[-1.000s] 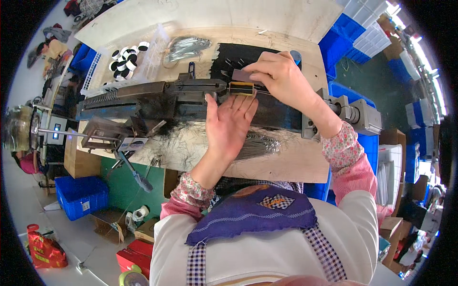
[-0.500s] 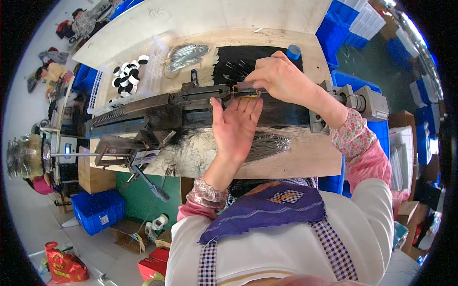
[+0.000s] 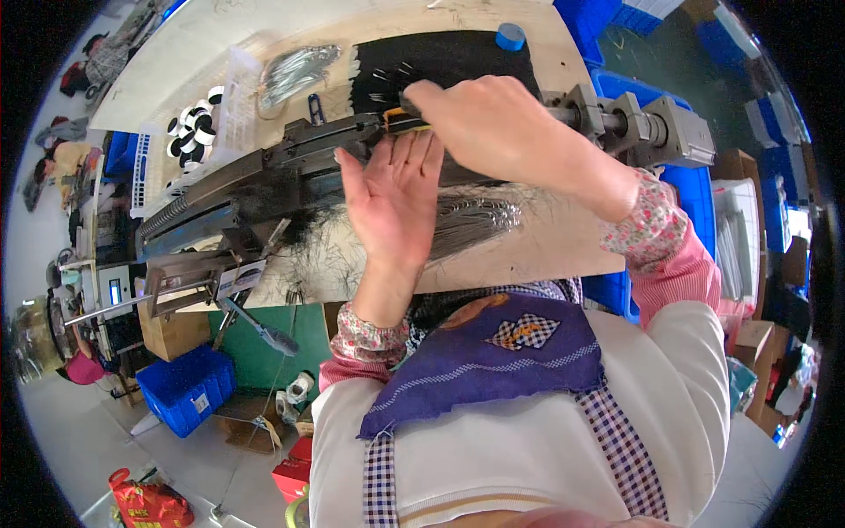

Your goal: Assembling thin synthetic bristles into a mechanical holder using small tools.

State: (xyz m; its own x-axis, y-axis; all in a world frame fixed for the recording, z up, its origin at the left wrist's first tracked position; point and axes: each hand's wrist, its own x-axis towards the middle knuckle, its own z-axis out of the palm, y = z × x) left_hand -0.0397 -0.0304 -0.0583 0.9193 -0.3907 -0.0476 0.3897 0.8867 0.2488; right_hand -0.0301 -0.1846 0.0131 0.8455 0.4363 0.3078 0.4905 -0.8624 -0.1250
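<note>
A long dark metal bench machine [image 3: 304,150] runs across the worktable. My left hand [image 3: 392,211] lies palm up in front of it, fingers stretched out and thumb apart, with nothing on the palm. Its fingertips reach the machine's edge, just below a small yellow-edged part [image 3: 407,126]. Over that part and the black mat behind it is my right hand [image 3: 497,123], back up and fingers curled closed. The tips are blurred, so what they pinch cannot be made out. Thin silvery wires [image 3: 480,220] lie in a bundle on the near side, right of my left hand.
Behind the machine lie a black mat [image 3: 444,66], a blue tape roll [image 3: 510,36] and a bundle of silvery wires [image 3: 299,75]. A clear plastic basket [image 3: 236,114] at the left holds several black-and-white rolls. A lever with a grey handle [image 3: 277,339] juts out front left.
The whole view has shifted, so table and machine appear farther left and higher. My right hand has turned back-up, its fingertips swinging left over the machine. My left hand stays open, palm up.
</note>
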